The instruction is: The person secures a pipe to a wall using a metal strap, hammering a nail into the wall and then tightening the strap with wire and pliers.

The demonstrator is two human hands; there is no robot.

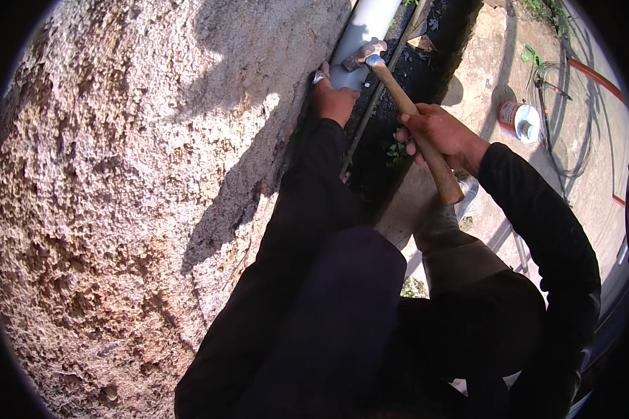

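Observation:
A white plastic pipe lies along a rough wall at the top centre. My left hand is closed round the pipe, with a small silver metal piece by its fingers; I cannot make out what that piece is. My right hand grips the wooden handle of a hammer. The hammer's metal head is at the pipe, just above my left hand; whether it touches is unclear.
The textured wall fills the left. A dark channel with a thin rail runs beside the pipe. On the pale ground at right are a round can, black cables, an orange hose and plants. My leg is below.

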